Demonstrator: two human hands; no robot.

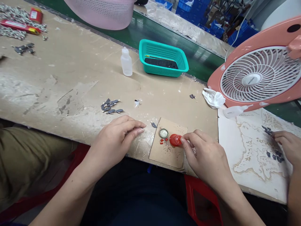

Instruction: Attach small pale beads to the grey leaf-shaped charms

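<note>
My left hand (116, 138) rests at the table's front edge with its fingers drawn together in a pinch; whatever is between the fingertips is too small to see. My right hand (203, 153) pinches a small red cap (175, 140) lying on a brown cardboard square (168, 150). A metal bottle cap (163, 133) with a pale inside sits on that card, beside a few tiny red beads (161, 142). A pile of small dark metal pieces (110, 106) lies just beyond my left hand, and a single dark piece (153, 125) lies by the card.
A white squeeze bottle (126, 62) and a teal basket (163, 58) stand further back. A pink fan (261, 66) and crumpled white tissue (213, 98) sit at right. Another person's hand (288, 146) works over white paper (249, 150). A pink basket (103, 12) is at top.
</note>
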